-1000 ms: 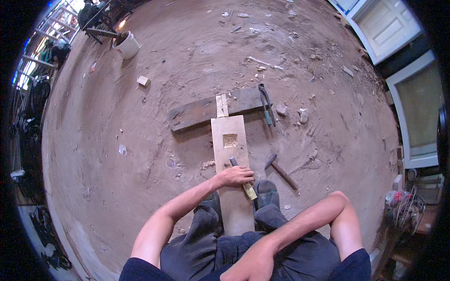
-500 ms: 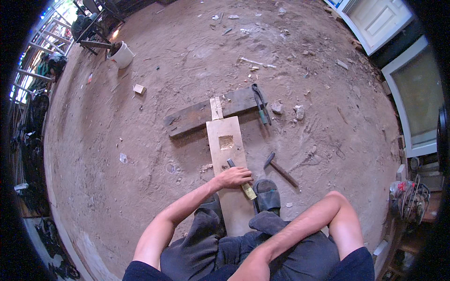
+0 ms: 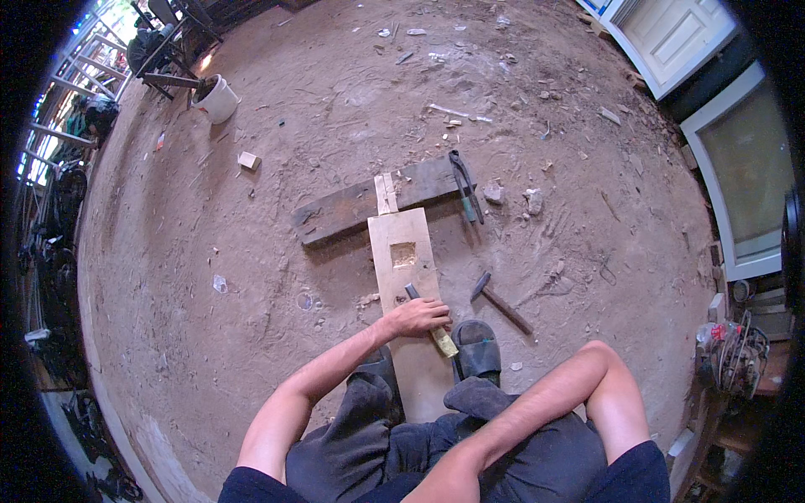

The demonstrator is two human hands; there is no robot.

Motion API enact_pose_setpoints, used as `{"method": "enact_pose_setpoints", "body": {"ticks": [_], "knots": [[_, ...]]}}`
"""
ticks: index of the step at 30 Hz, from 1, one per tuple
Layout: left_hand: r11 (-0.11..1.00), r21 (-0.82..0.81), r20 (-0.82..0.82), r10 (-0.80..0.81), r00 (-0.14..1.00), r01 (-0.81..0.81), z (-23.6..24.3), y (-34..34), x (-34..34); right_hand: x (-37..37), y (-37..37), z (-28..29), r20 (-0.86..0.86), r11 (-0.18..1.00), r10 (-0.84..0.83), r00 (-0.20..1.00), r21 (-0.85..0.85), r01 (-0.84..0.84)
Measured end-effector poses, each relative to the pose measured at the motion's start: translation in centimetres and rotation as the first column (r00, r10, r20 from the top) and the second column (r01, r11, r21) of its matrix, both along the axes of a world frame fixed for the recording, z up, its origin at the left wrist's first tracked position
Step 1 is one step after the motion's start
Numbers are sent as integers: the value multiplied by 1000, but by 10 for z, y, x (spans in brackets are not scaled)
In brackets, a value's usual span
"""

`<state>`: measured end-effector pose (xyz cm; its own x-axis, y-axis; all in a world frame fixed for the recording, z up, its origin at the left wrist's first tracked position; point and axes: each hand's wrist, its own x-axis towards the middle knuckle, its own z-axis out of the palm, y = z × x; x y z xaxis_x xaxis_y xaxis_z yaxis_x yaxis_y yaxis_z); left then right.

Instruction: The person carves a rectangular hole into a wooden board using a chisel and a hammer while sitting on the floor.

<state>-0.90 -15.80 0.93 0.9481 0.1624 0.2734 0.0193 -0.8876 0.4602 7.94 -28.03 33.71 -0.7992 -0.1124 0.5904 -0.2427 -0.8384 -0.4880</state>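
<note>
My left hand [image 3: 422, 314] is closed round a chisel [image 3: 444, 344] with a pale yellowish handle, lying diagonally across a long light wooden board [image 3: 398, 222] between my feet. The board has a square recess [image 3: 402, 256] cut partway along it. Its far end meets a narrow split wooden piece [image 3: 385, 191], which lies across a dark weathered plank [image 3: 335, 218]. A hammer [image 3: 503, 306] rests on the dirt to the right, and long pincers [image 3: 468, 194] lie at the plank's right end. My right hand [image 3: 440, 488] is at the lower edge by my lap, its fingers hidden.
A white bucket [image 3: 215, 101] stands back left near dark metal frames [image 3: 163, 59]. White door panels [image 3: 662, 46] and a glazed frame [image 3: 742, 176] line the right side, with tangled clutter [image 3: 734, 356] below. A small wood block [image 3: 248, 160] and scattered rubble lie on the dirt floor.
The camera view has shifted slightly. My right hand has slipped a little further past the lower edge. My left hand stays on the chisel at about the same place on the board.
</note>
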Motion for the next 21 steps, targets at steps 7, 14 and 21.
{"method": "enact_pose_setpoints", "body": {"ticks": [7, 14, 21], "knots": [[1000, -18, -43, -19, 999, 18, -1, 0, -1, -3, -6, -3, -10, 1000, 0, 1000, -22, 0], [1000, -12, -85, -13, 996, 12, -2, 0, -2, -3, -10, -4, -21, 1000, 8, 1000, -26, -9], [1000, -4, -118, -16, 993, 15, -6, 0, -1, -4, -11, -2, -52, 995, -58, 997, -88, 53]]}}
